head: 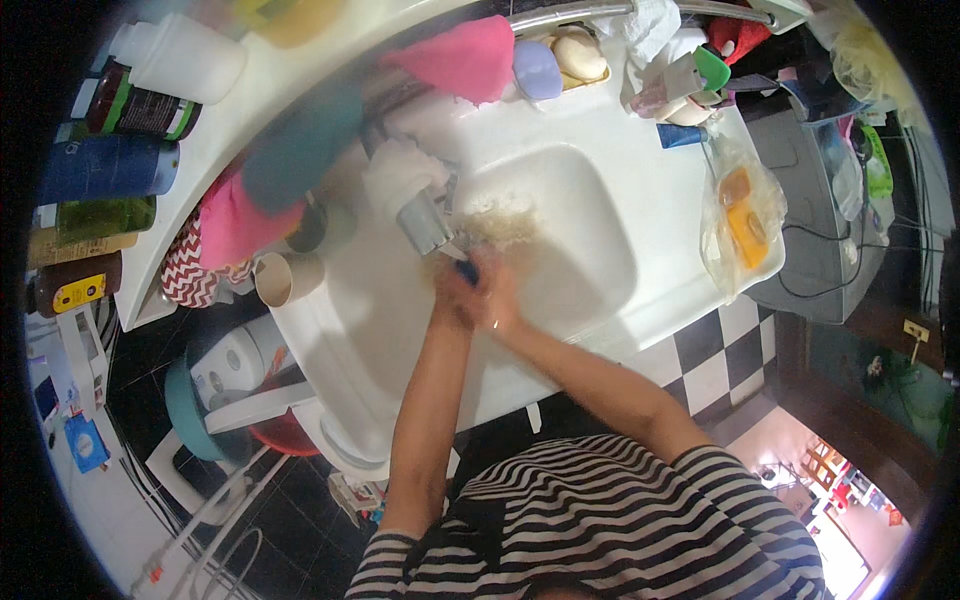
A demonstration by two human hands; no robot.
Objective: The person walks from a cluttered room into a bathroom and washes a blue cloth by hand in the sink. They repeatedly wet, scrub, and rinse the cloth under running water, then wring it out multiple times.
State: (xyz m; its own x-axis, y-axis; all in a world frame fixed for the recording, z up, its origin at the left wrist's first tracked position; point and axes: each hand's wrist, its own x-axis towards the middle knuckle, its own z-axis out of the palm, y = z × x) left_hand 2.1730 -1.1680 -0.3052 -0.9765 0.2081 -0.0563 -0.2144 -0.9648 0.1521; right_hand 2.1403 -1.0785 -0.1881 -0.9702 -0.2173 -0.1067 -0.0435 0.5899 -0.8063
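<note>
Both my hands are together under the metal faucet [425,225] of a white washbasin [592,225], over the left edge of its bowl. My left hand [455,289] and my right hand [496,289] touch or overlap, and motion blurs their fingers. A small dark blue thing [467,271] shows between them; its kind and which hand holds it cannot be told. A thin stream of water [452,252] seems to run from the spout onto them. Whitish cloth or wrapping [403,171] covers the upper faucet. Just beyond the hands, pale brown splashed water or suds [499,225] lies in the bowl.
Soap bars [538,70] and pink cloth [469,60] lie at the basin's back. A blue tube [681,136] and orange soap pieces in a plastic bag [746,225] sit at right. A cardboard tube [275,279] stands at the left rim; bottles [109,169] line a shelf.
</note>
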